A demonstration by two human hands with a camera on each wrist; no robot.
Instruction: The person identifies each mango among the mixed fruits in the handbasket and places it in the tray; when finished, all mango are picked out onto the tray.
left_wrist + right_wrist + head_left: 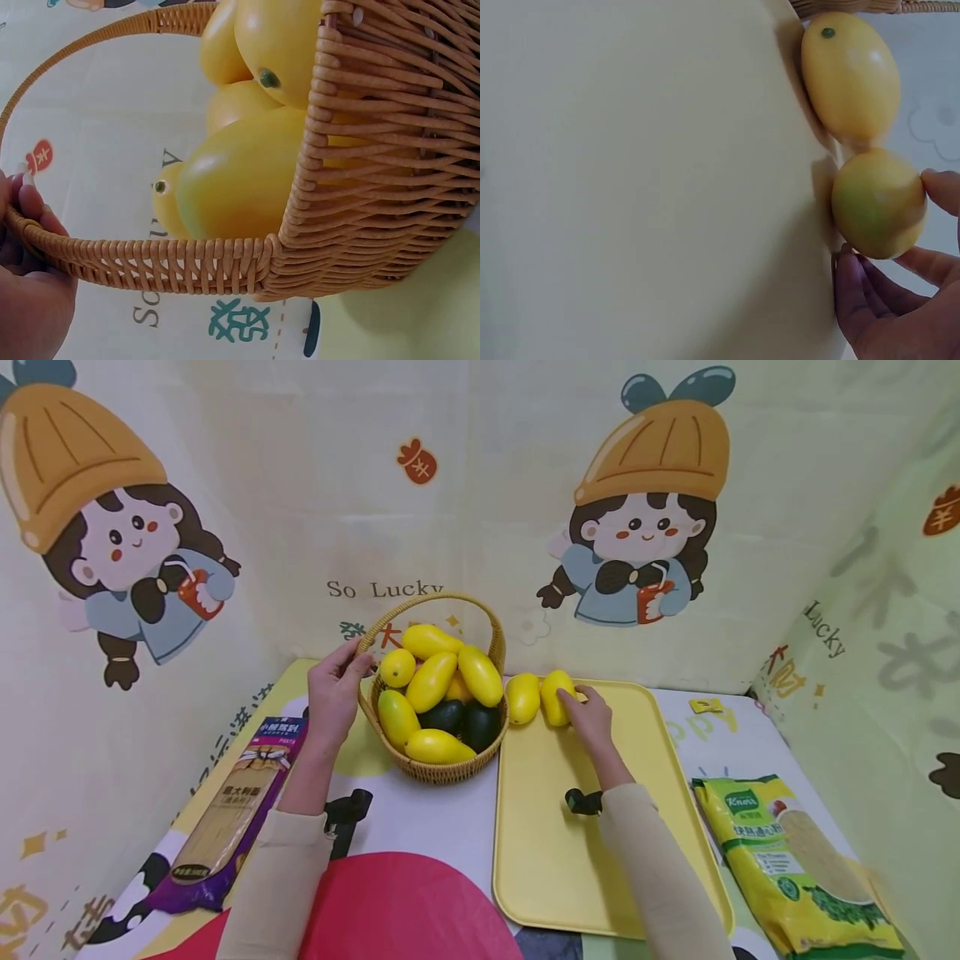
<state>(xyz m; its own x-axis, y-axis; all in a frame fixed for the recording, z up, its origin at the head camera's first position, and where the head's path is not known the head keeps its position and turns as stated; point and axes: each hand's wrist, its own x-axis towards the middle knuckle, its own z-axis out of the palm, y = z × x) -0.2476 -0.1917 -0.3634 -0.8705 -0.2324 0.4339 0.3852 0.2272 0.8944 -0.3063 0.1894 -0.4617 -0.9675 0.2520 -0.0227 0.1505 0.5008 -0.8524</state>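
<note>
One pinched mango [555, 697], long axis up head view

Here a cream printed backdrop [495, 527] is stretching across the rear, faint creases running through it, while the left wall [45, 693] and the right wall [862, 543] are closing in the sides. Two orange-hatted figures are brightening it all: one cartoon [150, 585] is tilting at the left, its twin [637, 560] is standing straighter right of centre. Between them a small red pouch print [417, 462] is floating above the "So Lucky" lettering [386, 589]. Below, a patterned tablecloth [427, 822] is showing white, with a big red rounded shape [412, 910] swelling at the near edge. Soft, diffuse light is washing over everything.
</note>
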